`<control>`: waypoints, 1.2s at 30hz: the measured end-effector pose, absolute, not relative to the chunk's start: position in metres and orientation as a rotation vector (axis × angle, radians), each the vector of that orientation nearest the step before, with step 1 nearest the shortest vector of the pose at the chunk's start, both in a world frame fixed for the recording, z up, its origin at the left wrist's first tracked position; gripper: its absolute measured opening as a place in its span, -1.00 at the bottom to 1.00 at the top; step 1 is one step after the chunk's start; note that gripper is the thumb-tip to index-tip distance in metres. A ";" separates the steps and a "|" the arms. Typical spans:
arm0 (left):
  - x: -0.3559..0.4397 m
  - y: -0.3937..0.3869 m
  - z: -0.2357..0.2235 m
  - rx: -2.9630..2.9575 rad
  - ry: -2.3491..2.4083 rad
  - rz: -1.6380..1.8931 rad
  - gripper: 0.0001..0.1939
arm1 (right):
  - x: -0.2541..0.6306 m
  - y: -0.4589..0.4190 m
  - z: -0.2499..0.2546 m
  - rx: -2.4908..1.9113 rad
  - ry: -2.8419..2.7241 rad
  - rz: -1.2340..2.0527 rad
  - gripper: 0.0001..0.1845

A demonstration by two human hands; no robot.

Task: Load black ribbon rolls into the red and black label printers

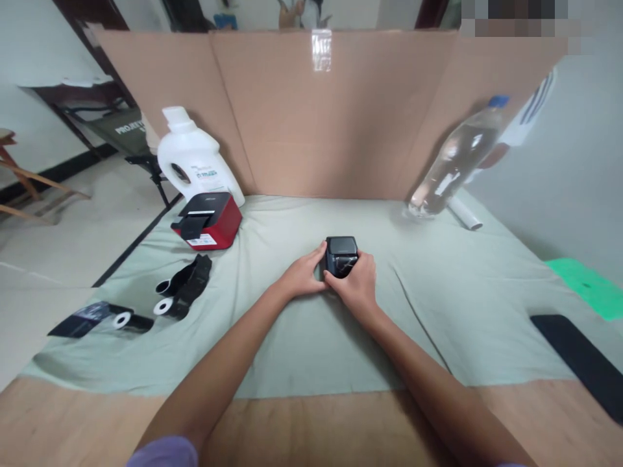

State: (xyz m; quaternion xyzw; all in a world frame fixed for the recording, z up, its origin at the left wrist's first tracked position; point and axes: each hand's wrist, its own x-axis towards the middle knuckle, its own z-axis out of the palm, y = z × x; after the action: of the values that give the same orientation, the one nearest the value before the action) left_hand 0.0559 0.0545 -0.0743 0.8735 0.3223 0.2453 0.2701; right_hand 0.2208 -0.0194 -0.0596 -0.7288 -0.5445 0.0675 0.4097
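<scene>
Left hand (pixel 305 272) and right hand (pixel 361 277) clasp black device (pixel 341 246). White jug (pixel 192 155): opaque, contents hidden; clear bottle (pixel 455 161): blue-capped.

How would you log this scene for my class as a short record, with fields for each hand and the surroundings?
Left hand: at the small black device's left side
Right hand: fingers on its right side
Surface: pale green cloth
Left side: red-and-black box before white jug; black rolls nearer
Back: cardboard panel
Right side: blue-capped clear bottle, tilted; dark flat object nearer
</scene>
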 end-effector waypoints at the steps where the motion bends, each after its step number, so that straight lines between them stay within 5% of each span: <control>1: 0.055 0.054 -0.074 2.354 0.871 0.665 0.10 | 0.220 -0.020 -0.060 -1.837 -1.372 0.175 -0.18; 23: 0.044 0.047 -0.076 2.418 0.908 0.618 0.08 | 0.217 -0.024 -0.068 -1.878 -1.437 0.164 -0.13; 29: 0.046 0.045 -0.069 2.372 0.962 0.516 0.16 | 0.238 -0.019 -0.061 -1.772 -1.431 0.354 -0.45; 36: 0.048 0.041 -0.066 2.382 0.988 0.495 0.13 | 0.260 -0.010 -0.069 -1.601 -1.354 0.453 -0.50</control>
State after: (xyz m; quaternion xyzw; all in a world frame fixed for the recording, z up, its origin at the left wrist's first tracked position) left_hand 0.0478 0.0408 -0.0659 0.8772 0.3638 0.1822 0.2548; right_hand 0.2603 -0.0098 -0.0690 -0.6555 -0.5546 0.1855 0.4778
